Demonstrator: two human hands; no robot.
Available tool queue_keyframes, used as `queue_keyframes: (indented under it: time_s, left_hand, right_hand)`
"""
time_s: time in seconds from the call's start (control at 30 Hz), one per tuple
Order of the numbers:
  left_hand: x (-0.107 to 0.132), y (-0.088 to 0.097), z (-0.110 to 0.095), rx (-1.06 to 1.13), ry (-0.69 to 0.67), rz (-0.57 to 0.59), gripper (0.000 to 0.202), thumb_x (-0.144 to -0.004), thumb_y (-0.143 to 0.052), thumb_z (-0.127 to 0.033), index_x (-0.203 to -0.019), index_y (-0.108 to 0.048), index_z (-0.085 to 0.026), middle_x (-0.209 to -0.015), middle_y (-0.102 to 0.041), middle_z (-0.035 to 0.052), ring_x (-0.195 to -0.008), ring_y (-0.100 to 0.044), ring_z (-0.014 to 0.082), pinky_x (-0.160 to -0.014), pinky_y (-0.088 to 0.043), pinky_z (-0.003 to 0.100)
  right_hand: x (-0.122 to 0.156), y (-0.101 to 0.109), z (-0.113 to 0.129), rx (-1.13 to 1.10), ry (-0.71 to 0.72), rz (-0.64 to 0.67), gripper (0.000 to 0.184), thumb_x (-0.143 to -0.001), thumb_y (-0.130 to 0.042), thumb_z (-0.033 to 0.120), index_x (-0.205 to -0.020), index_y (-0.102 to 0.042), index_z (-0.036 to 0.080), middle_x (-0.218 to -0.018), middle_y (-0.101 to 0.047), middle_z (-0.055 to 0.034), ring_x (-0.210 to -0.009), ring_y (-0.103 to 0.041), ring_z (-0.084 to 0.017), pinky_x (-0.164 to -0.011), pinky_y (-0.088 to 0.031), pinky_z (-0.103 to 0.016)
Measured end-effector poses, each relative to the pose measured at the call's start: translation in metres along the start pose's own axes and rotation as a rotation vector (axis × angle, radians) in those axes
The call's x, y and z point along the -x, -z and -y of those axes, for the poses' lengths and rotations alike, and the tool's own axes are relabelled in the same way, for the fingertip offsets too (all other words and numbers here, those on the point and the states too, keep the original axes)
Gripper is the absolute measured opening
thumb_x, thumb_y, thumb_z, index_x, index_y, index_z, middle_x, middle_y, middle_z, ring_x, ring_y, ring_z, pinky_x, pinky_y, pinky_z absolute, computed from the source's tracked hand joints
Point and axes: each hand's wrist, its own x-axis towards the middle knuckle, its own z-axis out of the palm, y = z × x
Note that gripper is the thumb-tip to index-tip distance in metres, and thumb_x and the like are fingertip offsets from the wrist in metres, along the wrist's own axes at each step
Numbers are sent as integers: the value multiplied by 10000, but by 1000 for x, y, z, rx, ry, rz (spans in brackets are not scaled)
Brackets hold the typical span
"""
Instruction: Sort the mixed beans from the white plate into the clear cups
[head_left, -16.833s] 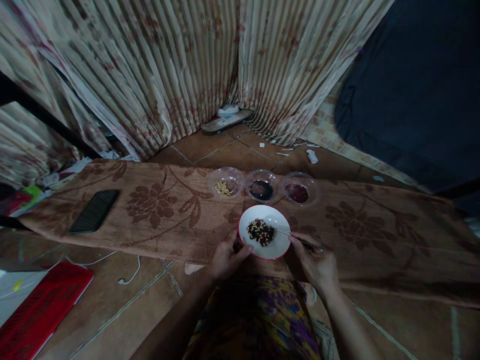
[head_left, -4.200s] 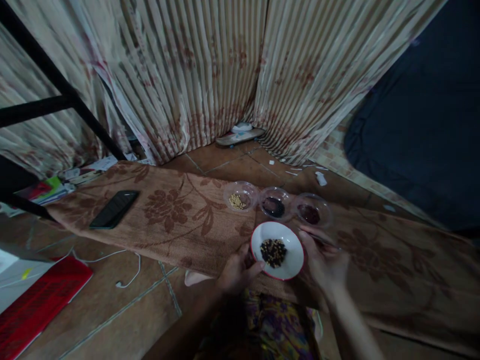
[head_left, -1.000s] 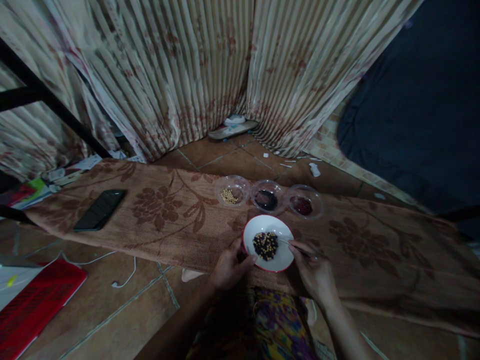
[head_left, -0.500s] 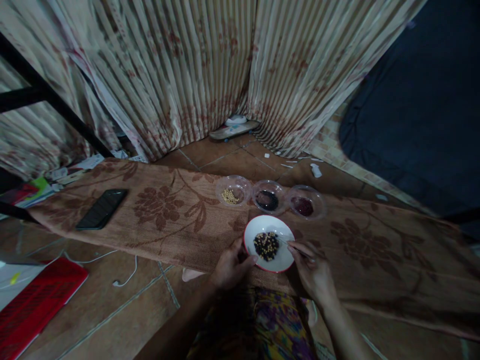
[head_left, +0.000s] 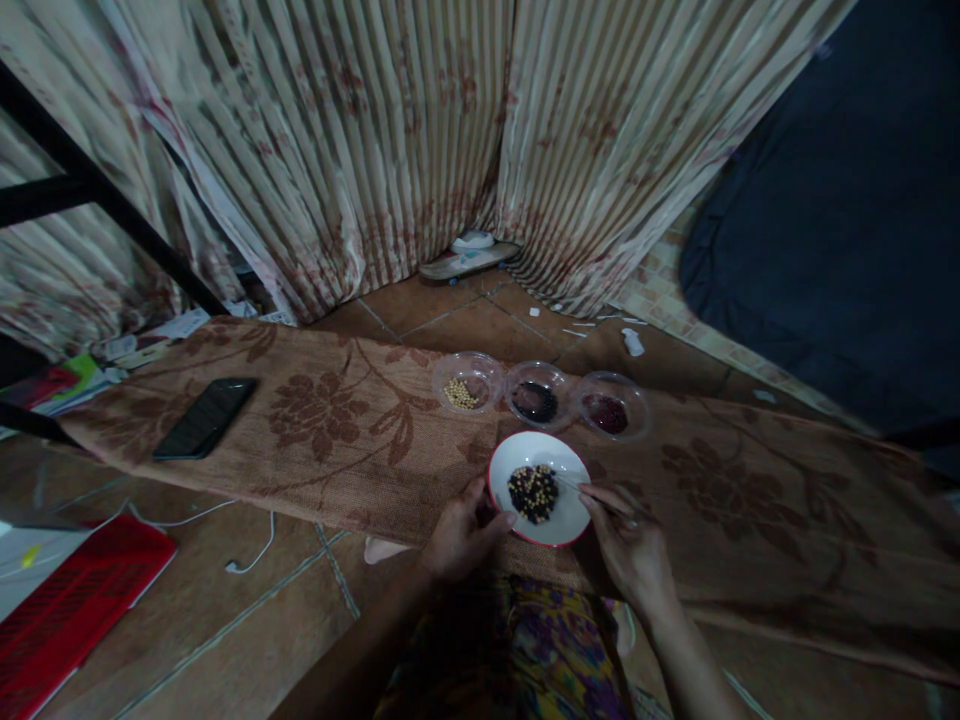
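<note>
A white bowl with a red rim (head_left: pixel 570 515) sits on the cloth-covered bench before me, holding a mix of dark and pale-yellow beans (head_left: pixel 532 493). My left hand (head_left: pixel 466 532) grips its left edge, thumb over the rim. Closed around a thin silvery utensil (head_left: pixel 568 482), my right hand (head_left: pixel 626 540) is at the bowl's right rim. The utensil's tip reaches toward the beans; its exact kind is too small to tell. Just beyond stand three clear plastic bowls: one with yellow beans (head_left: pixel 459 394), one with black beans (head_left: pixel 536 402) and one with dark red beans (head_left: pixel 604 412).
A black phone (head_left: pixel 205 420) lies on the bench's left part, on the brown flowered cloth (head_left: pixel 315 415). White earphones (head_left: pixel 238 567) and a red box (head_left: pixel 90 595) are on the tiled floor at left. Striped curtains (head_left: pixel 420 130) hang behind a small skateboard (head_left: pixel 469 262).
Almost nothing differs. The utensil's tip has shifted very slightly in the bowl, while both hands keep their places.
</note>
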Motion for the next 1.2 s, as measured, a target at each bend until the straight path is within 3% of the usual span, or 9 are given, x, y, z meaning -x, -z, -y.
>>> queue_keyframes:
  time_s: [0.3, 0.57, 0.83, 1.03, 1.2]
  left_hand:
    - [0, 2, -4, 9, -22, 23, 482, -834, -618, -365, -1280, -521, -208, -1038, -685, 41, -909, -622, 201, -840, -505, 288]
    - [0, 2, -4, 3, 9, 29, 488, -835, -613, -383, -1279, -519, -203, -994, -678, 37, -877, -618, 196, -810, -504, 283]
    - [1, 2, -6, 29, 33, 28, 484, -831, -621, -395, -1263, -530, -197, -989, -684, 36, -878, -620, 200, -815, -502, 288]
    - [0, 2, -12, 132, 0, 44, 471, -850, -604, -375, -1276, -515, -194, -1070, -692, 41, -951, -631, 205, -878, -493, 290]
    - [-1, 3, -13, 130, 29, 59, 455, -858, -594, -391, -1255, -521, -182, -1046, -700, 50, -952, -640, 213, -873, -502, 299]
  right_hand:
    - [-2, -2, 1, -38, 47, 51, 262, -888, -515, 408, -935, -704, 234, -936, -700, -62, -885, -650, -205, -774, -511, -330]
    - [-3, -4, -1, -28, 81, 40, 236, -889, -524, 370, -916, -709, 226, -932, -700, -65, -873, -650, -201, -766, -509, -325]
    - [-2, 4, 7, -88, -34, -39, 271, -856, -556, 431, -896, -720, 219, -942, -704, -72, -893, -654, -219, -752, -518, -331]
    - [-43, -1, 23, -181, -4, -249, 256, -831, -588, 419, -852, -722, 203, -931, -718, -78, -903, -656, -227, -797, -510, -360]
    - [-72, -7, 37, -269, 57, -334, 241, -852, -566, 370, -870, -717, 184, -947, -721, -84, -938, -648, -217, -867, -482, -380]
